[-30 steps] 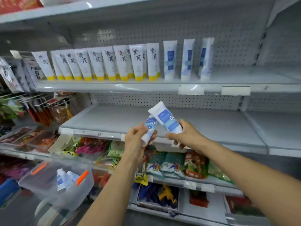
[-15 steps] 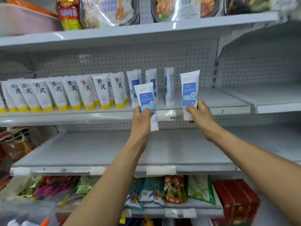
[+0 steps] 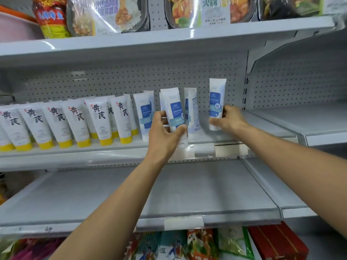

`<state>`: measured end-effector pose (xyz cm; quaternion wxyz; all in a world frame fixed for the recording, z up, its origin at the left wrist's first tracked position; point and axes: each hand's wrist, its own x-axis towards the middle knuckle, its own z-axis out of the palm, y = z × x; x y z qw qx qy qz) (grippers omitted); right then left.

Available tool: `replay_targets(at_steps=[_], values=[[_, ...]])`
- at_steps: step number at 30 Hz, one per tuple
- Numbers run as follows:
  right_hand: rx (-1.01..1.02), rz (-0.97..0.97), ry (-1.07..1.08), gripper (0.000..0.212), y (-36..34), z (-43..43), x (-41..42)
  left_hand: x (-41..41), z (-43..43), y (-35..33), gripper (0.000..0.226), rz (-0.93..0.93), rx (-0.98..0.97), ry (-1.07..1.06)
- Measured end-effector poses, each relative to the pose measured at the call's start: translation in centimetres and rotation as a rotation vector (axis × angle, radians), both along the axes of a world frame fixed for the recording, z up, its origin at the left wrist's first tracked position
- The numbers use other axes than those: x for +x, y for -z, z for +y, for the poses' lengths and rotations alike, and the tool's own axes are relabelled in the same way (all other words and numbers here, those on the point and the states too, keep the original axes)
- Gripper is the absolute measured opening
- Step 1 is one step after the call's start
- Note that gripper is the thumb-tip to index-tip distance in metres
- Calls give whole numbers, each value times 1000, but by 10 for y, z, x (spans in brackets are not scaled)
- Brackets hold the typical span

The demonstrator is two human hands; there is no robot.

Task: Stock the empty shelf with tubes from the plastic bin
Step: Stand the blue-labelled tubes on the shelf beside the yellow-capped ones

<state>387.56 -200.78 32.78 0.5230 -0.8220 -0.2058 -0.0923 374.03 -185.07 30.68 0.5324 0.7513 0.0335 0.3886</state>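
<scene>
Two blue-label tubes are going onto the shelf (image 3: 262, 126): your left hand (image 3: 165, 132) is grasping one tube (image 3: 175, 111), your right hand (image 3: 226, 119) the other (image 3: 216, 102). Be setting each cap-down, upright, just right of the standing row.

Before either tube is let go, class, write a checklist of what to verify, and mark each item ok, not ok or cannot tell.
1. Left hand grips its blue-label tube: ok.
2. Right hand grips the right tube: ok.
3. Right tube upright, cap down: ok.
4. Right tube's cap resting on the shelf: cannot tell, fingers hide it.
5. Left tube set on the shelf: not ok, its lower end hangs over the front edge.
6. Bare shelf space right of the tubes: ok.
</scene>
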Motion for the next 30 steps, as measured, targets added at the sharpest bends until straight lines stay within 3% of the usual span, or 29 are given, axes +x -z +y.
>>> replay_targets(at_steps=[19,25,28,30], values=[[-54,55,18,44,16,28,67,33,15,7,43,32,6,43],[-133,53,141,59,15,16,63,29,4,9,44,31,-31,53],[-112,-113,147,40,13,5,51,27,-2,8,43,21,-47,40],[-79,-127,-26,22,9,-1,35,26,-5,7,44,20,-46,28]])
